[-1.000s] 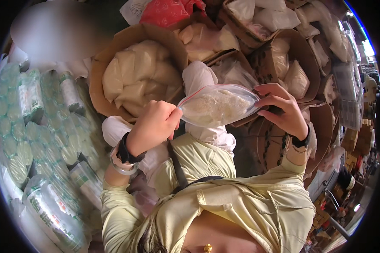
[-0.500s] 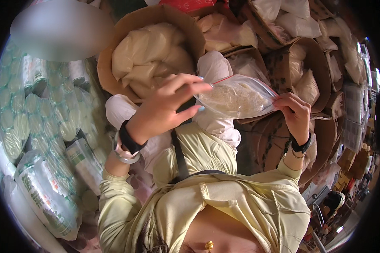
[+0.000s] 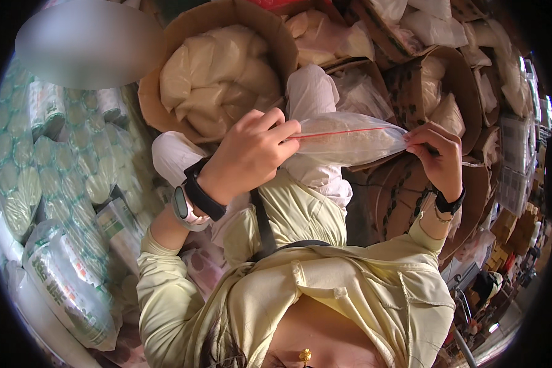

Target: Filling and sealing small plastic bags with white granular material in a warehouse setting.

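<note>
Head view: green packs (image 3: 61,178) line the left side, piled close. Next in size, a wide box (image 3: 155,98) holds heaped pale bags (image 3: 227,67), and a white-clad leg (image 3: 313,89) stands just beside it. Smaller, the clear bag (image 3: 356,144) spans the gap between both hands, in front of that leg; it seems to hold something pale, though the film blurs it. Left hand (image 3: 248,150) is clamped on its left end, right hand (image 3: 438,153) pinches its right. A red strip (image 3: 343,132), thinnest of all, crosses it.
</note>
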### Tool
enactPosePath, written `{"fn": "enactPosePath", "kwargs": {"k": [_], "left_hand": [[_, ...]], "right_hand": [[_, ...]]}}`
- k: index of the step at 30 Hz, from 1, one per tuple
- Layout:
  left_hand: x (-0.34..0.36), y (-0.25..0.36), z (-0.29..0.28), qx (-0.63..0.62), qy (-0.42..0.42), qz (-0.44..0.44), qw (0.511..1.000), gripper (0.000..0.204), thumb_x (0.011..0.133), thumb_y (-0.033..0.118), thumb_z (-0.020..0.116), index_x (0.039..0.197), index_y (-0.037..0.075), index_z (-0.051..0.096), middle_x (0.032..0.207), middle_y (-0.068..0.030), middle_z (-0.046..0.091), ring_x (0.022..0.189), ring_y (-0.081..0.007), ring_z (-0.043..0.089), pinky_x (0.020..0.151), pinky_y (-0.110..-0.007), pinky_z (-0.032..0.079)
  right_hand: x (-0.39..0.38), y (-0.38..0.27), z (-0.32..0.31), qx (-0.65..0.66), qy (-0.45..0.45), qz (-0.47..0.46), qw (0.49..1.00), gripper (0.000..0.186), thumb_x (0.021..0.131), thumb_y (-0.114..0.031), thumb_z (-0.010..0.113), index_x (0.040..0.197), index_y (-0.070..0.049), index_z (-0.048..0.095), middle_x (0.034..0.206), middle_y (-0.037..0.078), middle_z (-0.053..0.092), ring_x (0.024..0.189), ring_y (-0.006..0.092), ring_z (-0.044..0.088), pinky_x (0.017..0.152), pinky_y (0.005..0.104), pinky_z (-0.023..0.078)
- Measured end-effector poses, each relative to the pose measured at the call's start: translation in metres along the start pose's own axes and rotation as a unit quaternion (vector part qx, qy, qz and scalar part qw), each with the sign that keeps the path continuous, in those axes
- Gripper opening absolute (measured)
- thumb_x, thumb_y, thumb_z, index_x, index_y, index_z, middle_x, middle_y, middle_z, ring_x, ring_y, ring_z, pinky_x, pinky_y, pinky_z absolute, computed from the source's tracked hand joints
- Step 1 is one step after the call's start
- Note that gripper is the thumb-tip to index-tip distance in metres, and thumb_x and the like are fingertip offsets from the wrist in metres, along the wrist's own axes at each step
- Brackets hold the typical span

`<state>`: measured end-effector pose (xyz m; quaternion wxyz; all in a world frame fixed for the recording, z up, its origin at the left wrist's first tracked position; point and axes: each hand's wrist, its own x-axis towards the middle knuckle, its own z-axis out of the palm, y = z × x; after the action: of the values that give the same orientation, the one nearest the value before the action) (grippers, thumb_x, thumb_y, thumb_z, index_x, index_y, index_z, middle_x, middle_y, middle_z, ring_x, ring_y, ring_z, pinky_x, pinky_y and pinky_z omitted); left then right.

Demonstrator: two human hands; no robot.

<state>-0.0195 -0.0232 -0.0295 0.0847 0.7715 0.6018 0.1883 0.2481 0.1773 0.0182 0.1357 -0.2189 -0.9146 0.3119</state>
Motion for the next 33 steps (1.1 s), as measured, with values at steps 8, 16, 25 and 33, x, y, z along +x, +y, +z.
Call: {"fn": "enactPosePath", "kwargs": {"k": [8,16,25,33], "left_hand": [[0.005,0.001,0.027,-0.057,0.081,-0.017,0.995,0.014,0.073,0.002,0.061,0.087,0.005,0.062,0.094,-0.0059,0.059,0.090,-0.0227,0.059,0.076,-0.035,0.048],[0.008,0.004,0.016,-0.064,0.128,-0.020,0.990,0.019,0.070,-0.004,0.066,0.087,0.001,0.061,0.089,-0.0087,0.060,0.084,-0.0262,0.062,0.072,-0.035,0.052],[0.000,0.001,0.015,-0.056,0.179,-0.001,0.982,0.016,0.070,0.003,0.062,0.086,0.003,0.061,0.084,-0.0067,0.059,0.078,-0.0230,0.060,0.072,-0.033,0.051],[0.001,0.000,0.018,-0.098,0.179,0.017,0.979,0.020,0.068,-0.002,0.060,0.087,0.003,0.062,0.084,-0.0066,0.059,0.077,-0.0237,0.060,0.072,-0.034,0.050]], "right_hand": [[0.006,-0.013,0.015,-0.028,-0.022,-0.026,0.999,0.027,0.066,-0.004,0.076,0.090,-0.005,0.064,0.118,0.016,0.058,0.106,0.0333,0.055,0.088,0.0399,0.045],[0.017,-0.060,0.071,-0.087,-0.079,-0.106,0.987,0.039,0.071,-0.014,0.072,0.109,-0.011,0.064,0.114,0.007,0.058,0.102,0.0258,0.055,0.085,0.0386,0.044],[0.033,-0.050,0.106,-0.055,-0.067,-0.198,0.976,0.027,0.073,-0.011,0.067,0.100,-0.010,0.066,0.094,0.002,0.059,0.089,0.0203,0.056,0.076,0.0325,0.042],[0.036,-0.062,0.096,-0.029,-0.113,-0.146,0.982,0.015,0.074,-0.011,0.072,0.086,-0.005,0.066,0.105,0.008,0.057,0.100,0.0251,0.053,0.082,0.0383,0.043]]}}
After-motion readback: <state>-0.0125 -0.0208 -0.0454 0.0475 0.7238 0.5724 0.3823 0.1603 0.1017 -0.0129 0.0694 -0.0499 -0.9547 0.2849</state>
